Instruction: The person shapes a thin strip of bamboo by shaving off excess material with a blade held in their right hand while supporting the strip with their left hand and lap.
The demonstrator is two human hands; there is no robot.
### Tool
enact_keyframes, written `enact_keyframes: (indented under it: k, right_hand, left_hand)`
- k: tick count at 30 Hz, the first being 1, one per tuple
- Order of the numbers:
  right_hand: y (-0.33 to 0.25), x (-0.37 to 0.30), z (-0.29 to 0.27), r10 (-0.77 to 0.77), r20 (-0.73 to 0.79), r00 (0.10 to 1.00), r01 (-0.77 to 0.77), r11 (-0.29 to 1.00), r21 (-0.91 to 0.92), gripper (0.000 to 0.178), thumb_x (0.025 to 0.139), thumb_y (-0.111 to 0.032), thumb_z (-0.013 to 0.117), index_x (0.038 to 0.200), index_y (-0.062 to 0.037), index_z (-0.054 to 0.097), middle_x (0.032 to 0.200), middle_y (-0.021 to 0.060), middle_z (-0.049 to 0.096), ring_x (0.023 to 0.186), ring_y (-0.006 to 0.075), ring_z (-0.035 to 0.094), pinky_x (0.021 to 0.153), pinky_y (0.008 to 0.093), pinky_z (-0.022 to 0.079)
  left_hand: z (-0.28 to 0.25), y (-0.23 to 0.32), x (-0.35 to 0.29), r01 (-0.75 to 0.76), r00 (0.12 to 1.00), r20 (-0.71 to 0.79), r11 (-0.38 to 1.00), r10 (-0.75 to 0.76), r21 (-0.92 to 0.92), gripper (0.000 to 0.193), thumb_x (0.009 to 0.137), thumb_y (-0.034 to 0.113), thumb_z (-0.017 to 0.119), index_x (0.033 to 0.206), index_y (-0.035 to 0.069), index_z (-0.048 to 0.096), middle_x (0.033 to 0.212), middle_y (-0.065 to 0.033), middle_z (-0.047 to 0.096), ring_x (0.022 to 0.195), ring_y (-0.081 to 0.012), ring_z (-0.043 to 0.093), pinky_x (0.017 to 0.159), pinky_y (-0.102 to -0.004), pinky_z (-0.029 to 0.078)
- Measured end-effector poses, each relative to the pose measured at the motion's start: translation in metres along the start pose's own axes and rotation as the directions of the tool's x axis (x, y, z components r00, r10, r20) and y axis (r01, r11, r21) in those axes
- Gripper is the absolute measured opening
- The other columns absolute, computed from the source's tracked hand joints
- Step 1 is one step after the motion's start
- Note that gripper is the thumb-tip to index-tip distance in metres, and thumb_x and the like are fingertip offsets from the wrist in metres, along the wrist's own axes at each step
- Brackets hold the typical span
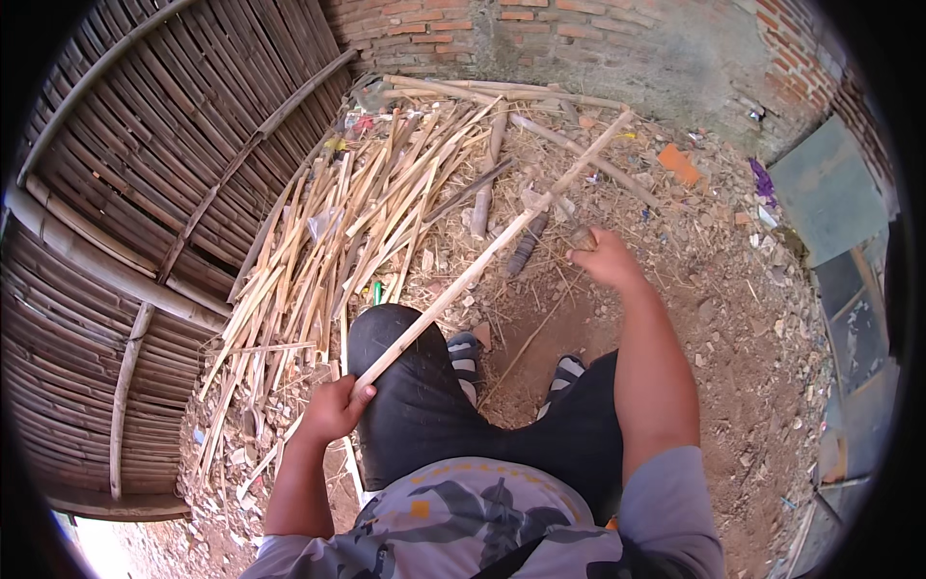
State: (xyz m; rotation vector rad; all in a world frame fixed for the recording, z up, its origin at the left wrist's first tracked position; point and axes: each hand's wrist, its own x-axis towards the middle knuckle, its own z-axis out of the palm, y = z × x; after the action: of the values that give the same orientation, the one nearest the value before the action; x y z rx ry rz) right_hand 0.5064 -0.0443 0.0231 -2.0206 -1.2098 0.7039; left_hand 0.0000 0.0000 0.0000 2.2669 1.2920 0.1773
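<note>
A long pale bamboo strip (487, 259) slants from my left side up toward the far right. My left hand (335, 410) is closed around its near end, beside my left knee. The strip passes over that knee, and its far part crosses above a dark, ridged stick-like piece (527, 245) on the ground. To the right of the strip, my right hand (610, 261) is closed, apart from it. A roundish grey-brown end (582, 238) shows at its fingers; the rest of what it holds is hidden.
Many split bamboo strips (328, 232) lie heaped at the left, beside a bamboo-slat wall (193, 145). Bamboo poles (490, 169) rest farther off, before a brick wall (598, 43). Rubble and an orange fragment (678, 164) litter the ground; grey panels (834, 193) lean at the right.
</note>
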Motion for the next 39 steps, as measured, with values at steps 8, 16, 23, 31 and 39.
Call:
enact_keyframes:
  k: [8,16,23,31,39]
  right_hand:
    - [-0.072,-0.038,0.038,-0.276,0.386,0.88,0.43,0.807,-0.405,0.032,0.08,-0.024,0.077,0.105,-0.0052,0.07,0.089,0.0122,0.072,0.083,0.0262,0.07,0.077,0.0371,0.054]
    - [-0.005,0.006,0.017,0.008,0.103,0.995,0.005,0.992,-0.129,0.04,0.079,-0.027,0.078,0.112,-0.0059,0.07,0.094,0.014,0.073,0.087,0.0308,0.071,0.081,0.039,0.055]
    - [-0.066,-0.034,0.054,-0.367,0.399,0.84,0.528,0.72,-0.45,0.03,0.083,-0.024,0.077,0.104,-0.004,0.069,0.08,0.0104,0.068,0.074,0.0233,0.065,0.071,0.039,0.051]
    - [-0.014,0.003,0.028,-0.038,0.11,0.993,0.058,0.981,-0.184,0.028,0.08,-0.024,0.075,0.098,-0.0044,0.068,0.084,0.0136,0.069,0.077,0.0305,0.067,0.074,0.0428,0.054]
    - [-0.057,-0.024,0.061,-0.286,0.378,0.881,0.418,0.844,-0.335,0.031,0.083,-0.029,0.077,0.101,-0.0056,0.068,0.082,0.0104,0.069,0.077,0.0226,0.066,0.073,0.0407,0.053]
  left_hand:
    - [-0.007,0.002,-0.001,0.021,0.999,0.027,0.999,-0.022,0.03,0.055,0.099,0.052,0.058,0.079,0.001,0.058,0.07,-0.0252,0.061,0.07,-0.0482,0.062,0.063,-0.0521,0.048]
    - [-0.012,0.005,0.004,0.028,0.997,0.069,0.999,-0.027,-0.018,0.057,0.1,0.053,0.054,0.082,0.0,0.059,0.071,-0.0256,0.061,0.071,-0.0466,0.061,0.065,-0.0511,0.047]
    - [-0.015,-0.007,0.005,0.018,0.991,0.137,0.991,0.0,-0.132,0.062,0.102,0.055,0.05,0.082,-0.002,0.059,0.069,-0.0235,0.058,0.065,-0.0366,0.055,0.065,-0.0466,0.045]
    - [-0.015,-0.004,0.008,0.051,0.983,0.183,0.98,-0.015,-0.192,0.06,0.103,0.055,0.049,0.085,-0.001,0.061,0.07,-0.0199,0.059,0.066,-0.0308,0.055,0.066,-0.0444,0.046]
    - [-0.014,-0.01,0.002,0.066,0.982,0.187,0.984,-0.034,-0.165,0.06,0.102,0.055,0.05,0.083,-0.001,0.059,0.07,-0.0208,0.059,0.065,-0.0328,0.055,0.065,-0.0453,0.046]
